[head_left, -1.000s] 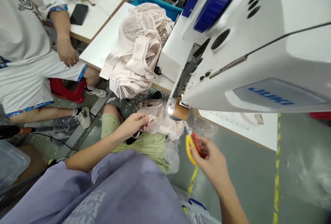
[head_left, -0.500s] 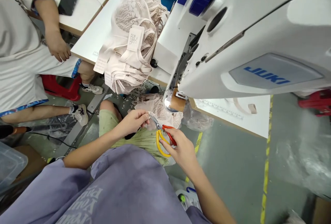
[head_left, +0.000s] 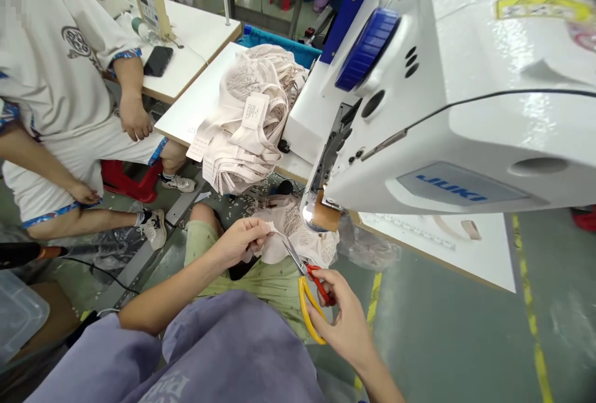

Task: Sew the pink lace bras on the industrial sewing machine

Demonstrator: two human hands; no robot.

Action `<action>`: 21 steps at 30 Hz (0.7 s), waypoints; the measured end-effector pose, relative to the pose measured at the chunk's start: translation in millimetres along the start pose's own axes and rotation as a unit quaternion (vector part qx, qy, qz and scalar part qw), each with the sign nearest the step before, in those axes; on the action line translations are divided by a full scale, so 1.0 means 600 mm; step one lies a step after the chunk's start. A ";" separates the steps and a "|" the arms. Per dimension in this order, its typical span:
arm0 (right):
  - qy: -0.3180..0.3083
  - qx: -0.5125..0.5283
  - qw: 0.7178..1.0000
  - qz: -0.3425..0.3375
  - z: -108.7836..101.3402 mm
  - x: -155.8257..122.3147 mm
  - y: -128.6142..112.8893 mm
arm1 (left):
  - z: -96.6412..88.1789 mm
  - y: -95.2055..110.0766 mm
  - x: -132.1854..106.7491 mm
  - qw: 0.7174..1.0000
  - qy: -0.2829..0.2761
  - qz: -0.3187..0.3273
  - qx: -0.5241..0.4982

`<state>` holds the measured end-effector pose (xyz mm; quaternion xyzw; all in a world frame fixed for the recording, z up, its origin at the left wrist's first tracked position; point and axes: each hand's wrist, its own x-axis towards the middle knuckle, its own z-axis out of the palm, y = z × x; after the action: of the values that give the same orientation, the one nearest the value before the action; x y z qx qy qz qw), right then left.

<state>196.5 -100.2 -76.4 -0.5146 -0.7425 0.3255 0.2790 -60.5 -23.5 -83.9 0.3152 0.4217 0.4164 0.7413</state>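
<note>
My left hand point(head_left: 242, 240) pinches the edge of a pale lace garment point(head_left: 298, 238) that lies over my lap, below the sewing machine's head. My right hand point(head_left: 342, 319) grips scissors point(head_left: 305, 279) with one yellow and one red handle; the blades point up-left at the fabric held by my left fingers. The blade tips sit right at the pinched edge.
A white JUKI sewing machine point(head_left: 456, 117) fills the upper right. A heap of pale garments point(head_left: 251, 123) hangs over the white table's edge point(head_left: 186, 117). A seated person in white point(head_left: 56, 92) is at the left, a phone point(head_left: 158, 60) on their table. Green floor with a yellow line lies right.
My right hand brought the scissors from under the machine head over to the fabric in my left hand. The camera tilted up a little; my left hand kept its pinch.
</note>
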 end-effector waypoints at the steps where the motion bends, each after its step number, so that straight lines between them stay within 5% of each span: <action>1: -0.001 -0.005 1.000 -0.003 0.003 0.005 -0.003 | 0.000 0.001 -0.001 1.000 0.005 0.010 0.008; 12: -0.018 -0.031 0.999 0.021 0.029 0.059 -0.019 | 0.001 0.013 -0.017 0.970 0.013 0.087 0.228; 21: -0.010 -0.009 0.999 0.051 0.028 0.047 -0.018 | -0.002 0.006 -0.014 0.972 0.017 0.070 0.222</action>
<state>168.4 -79.6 -76.4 -0.5511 -0.7210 0.3374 0.2502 -65.3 -28.8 -78.4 0.4937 0.4930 0.3686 0.6143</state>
